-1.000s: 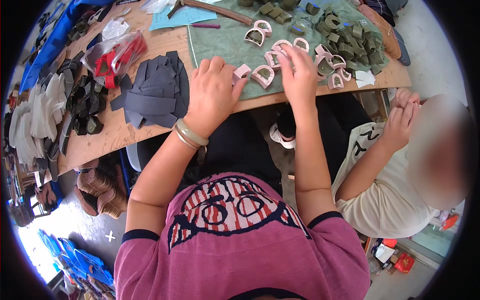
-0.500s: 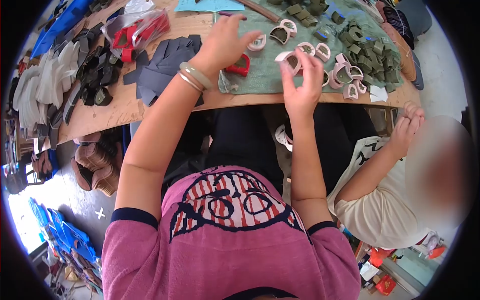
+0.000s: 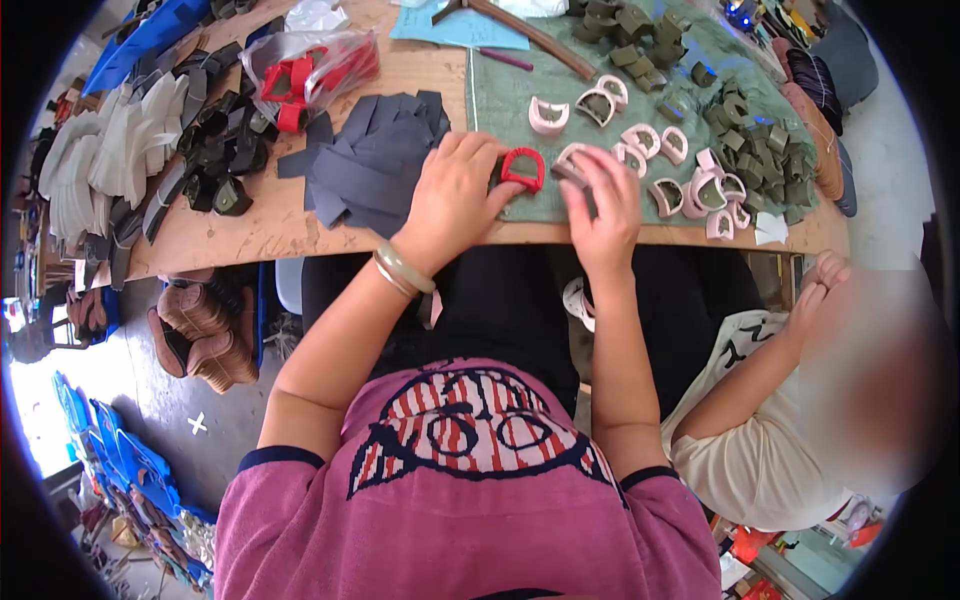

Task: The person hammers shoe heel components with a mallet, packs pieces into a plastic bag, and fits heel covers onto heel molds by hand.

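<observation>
My left hand (image 3: 460, 190) is on the green mat's left part, its thumb and fingers closed on a red D-shaped ring piece (image 3: 523, 170). Between the fingertips of my right hand (image 3: 603, 205) is a pale pink ring piece (image 3: 575, 163), partly covered by the fingers. Several other pink ring pieces lie on the green cloth (image 3: 520, 90), among them one (image 3: 548, 116) above the red piece and a cluster (image 3: 706, 190) right of my right hand. Left of my left hand lies a pile of dark grey strips (image 3: 375, 160).
A plastic bag of red pieces (image 3: 310, 75), white strips (image 3: 95, 150) and black pieces lie left. A hammer (image 3: 535, 38), purple pen (image 3: 505, 59) and blue paper are at the back. Olive pieces (image 3: 750, 150) are heaped right. Another person's hands (image 3: 820, 285) are near the table's right edge.
My left hand has come back from the purple pen's area to the red piece and closed on it. My right hand still holds a pink piece, now lower. The camera view has shifted.
</observation>
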Available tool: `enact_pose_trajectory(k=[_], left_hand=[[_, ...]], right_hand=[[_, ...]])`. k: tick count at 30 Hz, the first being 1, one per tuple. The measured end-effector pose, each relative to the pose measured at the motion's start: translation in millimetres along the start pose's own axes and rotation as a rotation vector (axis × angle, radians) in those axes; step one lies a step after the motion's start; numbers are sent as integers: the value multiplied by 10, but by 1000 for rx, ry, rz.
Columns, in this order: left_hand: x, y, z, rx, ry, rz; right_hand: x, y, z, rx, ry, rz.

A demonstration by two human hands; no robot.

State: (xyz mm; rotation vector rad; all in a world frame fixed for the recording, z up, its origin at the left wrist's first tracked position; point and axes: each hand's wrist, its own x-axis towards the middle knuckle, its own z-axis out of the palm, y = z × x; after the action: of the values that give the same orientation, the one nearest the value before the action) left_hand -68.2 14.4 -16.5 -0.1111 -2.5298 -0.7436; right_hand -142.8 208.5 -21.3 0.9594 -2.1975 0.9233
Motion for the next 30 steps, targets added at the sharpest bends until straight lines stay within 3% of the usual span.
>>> enact_pose_trajectory(k=[11, 21, 25, 26, 28, 30], left_hand=[[-1, -22, -21, -33, 18, -3], [-7, -50, -15, -44, 56, 27], [-49, 13, -123, -28, -65, -55], [-85, 43, -173, 21, -36, -82], [-137, 82, -245, -21, 111, 70], [-242, 106, -394, -48, 103, 67]], right_hand=[[183, -248, 184, 65, -150, -89], [127, -280, 182, -159, -233, -170], [113, -340, 184, -178, -248, -199], [109, -327, 210, -176, -254, -197], [122, -316, 295, -118, -245, -229], [84, -288, 278, -114, -264, -186]])
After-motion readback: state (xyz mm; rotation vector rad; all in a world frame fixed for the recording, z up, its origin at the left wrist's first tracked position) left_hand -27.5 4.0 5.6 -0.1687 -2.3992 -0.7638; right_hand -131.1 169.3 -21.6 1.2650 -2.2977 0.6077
